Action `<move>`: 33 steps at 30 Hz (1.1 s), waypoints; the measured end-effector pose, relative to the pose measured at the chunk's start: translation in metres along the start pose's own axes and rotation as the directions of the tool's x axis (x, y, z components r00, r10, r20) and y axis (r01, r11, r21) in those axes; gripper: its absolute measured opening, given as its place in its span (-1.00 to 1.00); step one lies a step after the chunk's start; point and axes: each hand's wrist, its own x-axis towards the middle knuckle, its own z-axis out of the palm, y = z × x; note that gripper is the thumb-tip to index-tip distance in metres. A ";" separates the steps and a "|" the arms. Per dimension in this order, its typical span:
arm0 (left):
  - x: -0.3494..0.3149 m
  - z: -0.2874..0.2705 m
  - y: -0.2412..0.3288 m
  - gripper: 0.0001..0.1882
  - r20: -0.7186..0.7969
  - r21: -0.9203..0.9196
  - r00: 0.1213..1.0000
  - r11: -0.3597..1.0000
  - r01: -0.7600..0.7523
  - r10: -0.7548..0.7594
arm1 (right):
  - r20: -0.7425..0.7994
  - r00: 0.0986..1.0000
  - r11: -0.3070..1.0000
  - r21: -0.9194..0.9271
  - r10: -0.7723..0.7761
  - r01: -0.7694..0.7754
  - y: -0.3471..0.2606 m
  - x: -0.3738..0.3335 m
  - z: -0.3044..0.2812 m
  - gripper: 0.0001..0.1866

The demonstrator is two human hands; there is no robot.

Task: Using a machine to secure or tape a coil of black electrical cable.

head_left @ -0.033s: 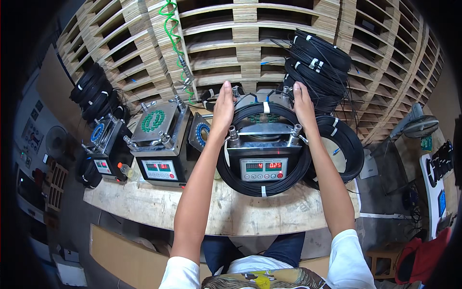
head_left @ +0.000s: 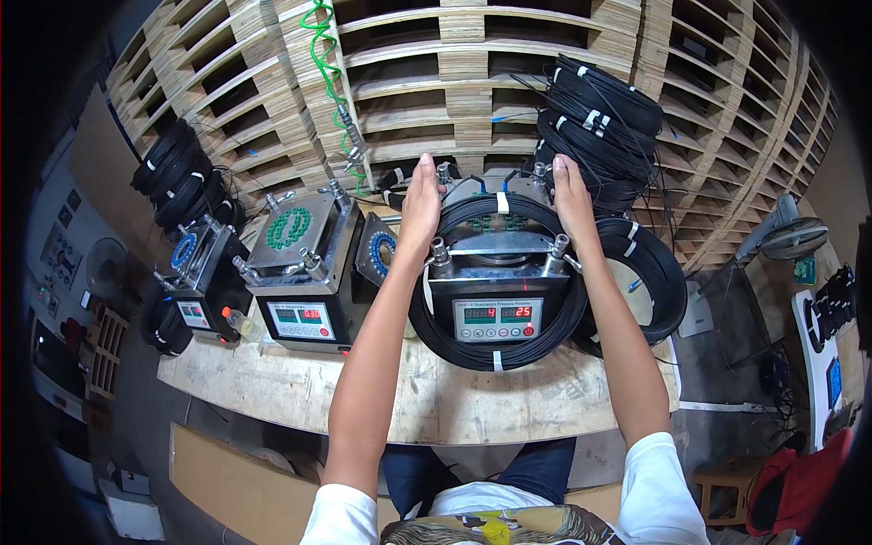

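A polishing machine with a metal top and a lit front panel (head_left: 498, 320) stands in front of me. A black cable coil (head_left: 497, 356) with white ties loops around it, passing below the panel and up over the top. My left hand (head_left: 421, 207) is at the machine's far left post, fingers stretched out and seen nearly edge-on. My right hand (head_left: 572, 202) mirrors it by the far right post, its fingers also extended. Neither hand visibly grips anything; whether they touch the posts is hard to see. Blue-booted leads (head_left: 505, 184) run into the top fixture.
Two similar machines, a larger one (head_left: 300, 263) and a smaller one (head_left: 193, 277), stand to the left on the wooden bench (head_left: 272, 386). A bottle (head_left: 238, 320) lies between them. More cable coils (head_left: 604, 100) pile at the back right. Pallets (head_left: 400, 54) rise behind.
The red digits on the middle and left-hand machines' displays differ. Both hands stay almost where they were, with only a tiny leftward shift.
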 end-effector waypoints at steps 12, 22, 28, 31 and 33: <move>-0.003 0.007 0.005 -0.05 -0.059 -0.105 0.993 0.990 0.094 -0.101 | 0.015 0.999 0.988 0.151 -0.031 0.028 -0.009 -0.007 -0.004 -0.22; 0.001 0.000 0.004 -0.09 0.029 -0.074 0.986 0.983 0.166 -0.164 | -0.006 1.000 1.000 -0.013 0.011 -0.011 0.011 0.006 -0.004 -0.24; 0.001 -0.002 -0.005 -0.06 -0.089 -0.062 0.992 0.994 0.087 -0.092 | 0.110 0.994 0.990 0.140 -0.011 -0.005 -0.010 -0.007 -0.003 -0.21; -0.001 0.000 0.002 -0.06 -0.054 -0.082 0.990 0.989 0.124 -0.129 | 0.085 0.996 0.987 0.161 -0.020 0.006 -0.011 -0.009 -0.006 -0.21; -0.002 -0.001 0.004 -0.06 -0.027 -0.091 0.986 0.983 0.161 -0.164 | 0.075 0.997 0.987 0.159 -0.017 0.005 -0.012 -0.009 -0.005 -0.21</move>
